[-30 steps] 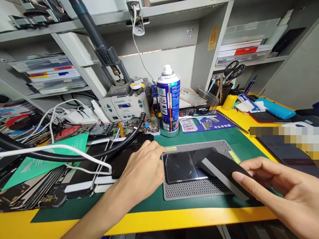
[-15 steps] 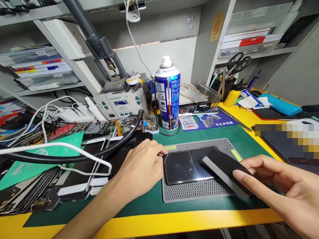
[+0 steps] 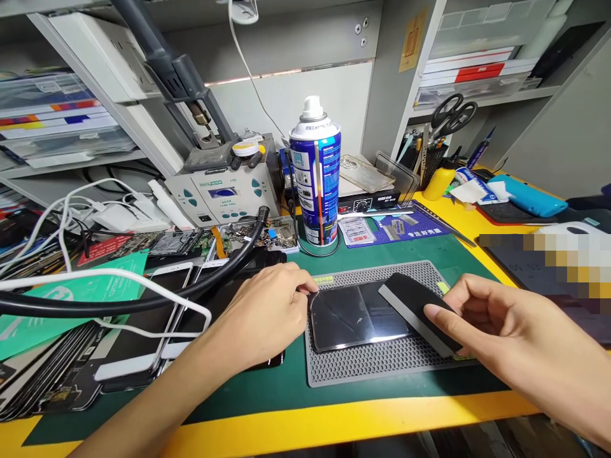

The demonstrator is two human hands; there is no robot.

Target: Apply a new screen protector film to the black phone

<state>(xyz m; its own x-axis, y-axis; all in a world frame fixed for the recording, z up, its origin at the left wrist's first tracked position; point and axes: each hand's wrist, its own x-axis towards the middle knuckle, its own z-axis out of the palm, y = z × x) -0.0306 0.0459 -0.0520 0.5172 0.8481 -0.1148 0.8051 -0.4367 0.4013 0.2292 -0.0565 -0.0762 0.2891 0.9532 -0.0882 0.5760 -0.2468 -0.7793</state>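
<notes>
A dark phone screen [image 3: 344,318] with a glossy surface lies on a grey honeycomb-textured pad [image 3: 334,372]. Its surface shows reflections and a faint line across. My left hand [image 3: 272,312] is at the screen's far-left corner, finger and thumb pinched together on what looks like the edge of a clear film; the fingertips are partly hidden. In my right hand [image 3: 496,318] is a black scraper card [image 3: 417,302] with a grey strip along its edge, held between thumb and fingers. The card slants over the right part of the screen.
Behind the pad stand a blue spray can [image 3: 315,184] and a grey soldering station [image 3: 224,194]. Phones [image 3: 138,331], cables and a black hose [image 3: 191,302] crowd the left. At right lies a dark device [image 3: 520,267]; scissors [image 3: 453,114] stand in a holder.
The scraper card has shifted slightly left and away from me with my right hand. My left hand keeps its pinch at the screen's corner. The whole view has moved a little.
</notes>
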